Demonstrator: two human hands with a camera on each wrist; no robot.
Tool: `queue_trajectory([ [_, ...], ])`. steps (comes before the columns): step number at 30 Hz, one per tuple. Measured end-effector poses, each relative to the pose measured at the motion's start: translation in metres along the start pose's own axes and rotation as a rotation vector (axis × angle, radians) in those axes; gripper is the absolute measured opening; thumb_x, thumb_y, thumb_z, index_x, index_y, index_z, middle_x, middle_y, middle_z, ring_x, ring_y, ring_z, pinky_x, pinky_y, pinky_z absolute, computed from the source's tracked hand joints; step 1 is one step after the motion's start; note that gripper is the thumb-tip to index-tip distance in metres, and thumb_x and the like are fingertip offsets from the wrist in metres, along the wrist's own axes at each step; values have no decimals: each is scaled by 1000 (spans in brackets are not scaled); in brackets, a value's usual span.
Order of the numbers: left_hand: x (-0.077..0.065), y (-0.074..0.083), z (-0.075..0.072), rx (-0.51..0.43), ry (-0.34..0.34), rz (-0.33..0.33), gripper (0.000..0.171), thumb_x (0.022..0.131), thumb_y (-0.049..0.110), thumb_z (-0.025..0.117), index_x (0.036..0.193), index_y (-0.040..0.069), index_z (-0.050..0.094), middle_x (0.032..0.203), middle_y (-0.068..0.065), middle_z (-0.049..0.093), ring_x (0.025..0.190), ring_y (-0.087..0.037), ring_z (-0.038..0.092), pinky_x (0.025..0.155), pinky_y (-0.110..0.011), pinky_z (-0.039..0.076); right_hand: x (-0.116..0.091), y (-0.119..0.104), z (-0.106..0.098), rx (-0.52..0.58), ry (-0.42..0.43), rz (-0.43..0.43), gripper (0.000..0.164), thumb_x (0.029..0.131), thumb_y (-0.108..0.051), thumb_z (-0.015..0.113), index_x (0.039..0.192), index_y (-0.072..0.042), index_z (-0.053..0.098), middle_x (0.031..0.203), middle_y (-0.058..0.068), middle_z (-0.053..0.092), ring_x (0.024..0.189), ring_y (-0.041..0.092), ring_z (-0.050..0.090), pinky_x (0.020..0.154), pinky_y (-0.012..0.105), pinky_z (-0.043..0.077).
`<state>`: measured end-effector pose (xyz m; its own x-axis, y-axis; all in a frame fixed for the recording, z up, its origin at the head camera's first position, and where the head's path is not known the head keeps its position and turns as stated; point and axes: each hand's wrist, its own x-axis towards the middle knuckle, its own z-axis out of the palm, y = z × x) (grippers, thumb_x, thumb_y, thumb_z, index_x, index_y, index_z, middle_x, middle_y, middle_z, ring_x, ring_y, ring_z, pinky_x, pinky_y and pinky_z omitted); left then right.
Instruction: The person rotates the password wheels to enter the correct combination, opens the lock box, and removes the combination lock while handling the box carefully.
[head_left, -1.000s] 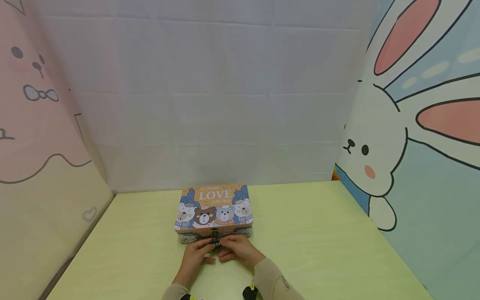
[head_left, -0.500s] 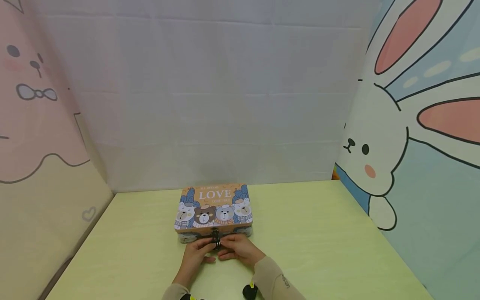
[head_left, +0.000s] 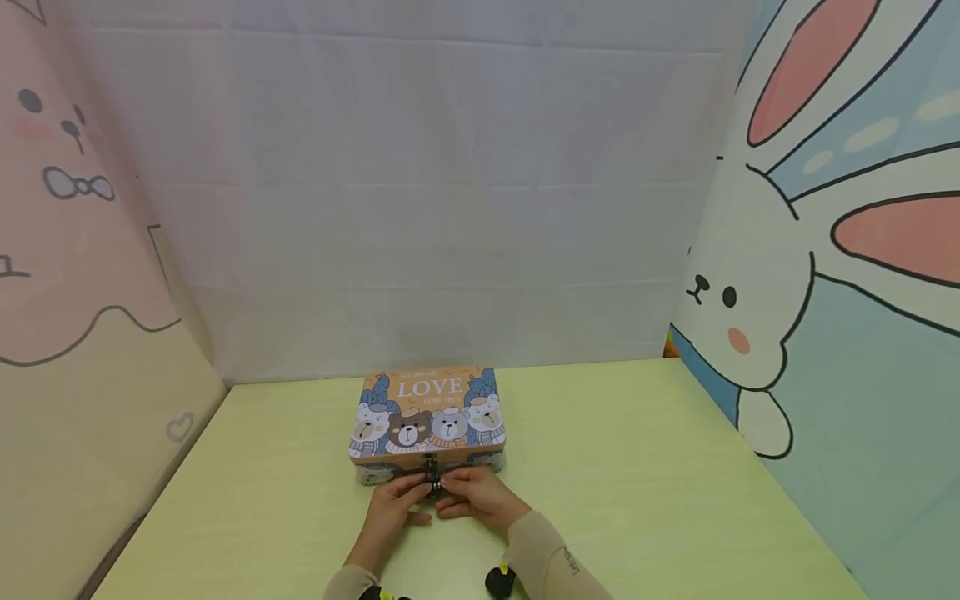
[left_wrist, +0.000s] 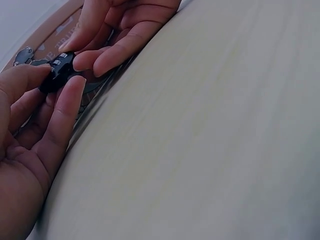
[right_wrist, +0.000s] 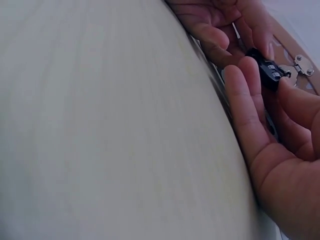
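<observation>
A rectangular box [head_left: 427, 417] with bears and the word LOVE on its lid sits closed on the table. At its front hangs a small black combination padlock [head_left: 434, 485], whose number dials [right_wrist: 273, 71] show in the right wrist view. My left hand [head_left: 392, 510] pinches the padlock from the left between thumb and fingers. From the other side, my right hand [head_left: 482, 498] pinches it too. A silver metal latch [right_wrist: 302, 66] on the box is beside the lock. The digits are too small to read.
The pale yellow-green table [head_left: 637, 483] extends to both sides of the box. A white backdrop [head_left: 450, 208] stands behind it. Cartoon-printed panels, one pink and cream [head_left: 90, 250] and one with a rabbit [head_left: 757, 317], flank the table.
Both hands stay at the padlock, with at most slight finger shifts. The box remains in place.
</observation>
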<state>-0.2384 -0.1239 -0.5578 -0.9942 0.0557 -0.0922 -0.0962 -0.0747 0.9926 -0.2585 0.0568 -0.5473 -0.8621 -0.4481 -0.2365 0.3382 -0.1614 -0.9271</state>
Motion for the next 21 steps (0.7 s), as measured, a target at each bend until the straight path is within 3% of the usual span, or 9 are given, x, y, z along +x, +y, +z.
queue_trajectory([
  [5, -2, 2, -2, -35, -5, -10, 36, 93, -2, 63, 125, -18, 57, 117, -20, 66, 84, -16, 67, 65, -37, 64, -2, -1, 0, -2, 1, -8, 24, 102, -3, 52, 117, 14, 61, 96, 13, 68, 75, 15, 69, 84, 41, 61],
  [11, -6, 5, 1, -54, 22, -15, 46, 83, -12, 68, 128, -17, 55, 103, -17, 70, 78, -17, 66, 60, -33, 63, -5, -2, 3, -6, 2, -8, 23, 102, -3, 52, 115, 14, 62, 95, 13, 68, 76, 16, 69, 84, 41, 61],
  [21, -5, 4, 1, -59, 40, -8, 38, 86, -12, 67, 123, -18, 58, 107, -17, 70, 76, -16, 68, 58, -31, 63, -3, -2, 2, -12, 10, -7, 22, 102, -2, 52, 115, 13, 63, 93, 13, 69, 76, 16, 69, 83, 41, 61],
])
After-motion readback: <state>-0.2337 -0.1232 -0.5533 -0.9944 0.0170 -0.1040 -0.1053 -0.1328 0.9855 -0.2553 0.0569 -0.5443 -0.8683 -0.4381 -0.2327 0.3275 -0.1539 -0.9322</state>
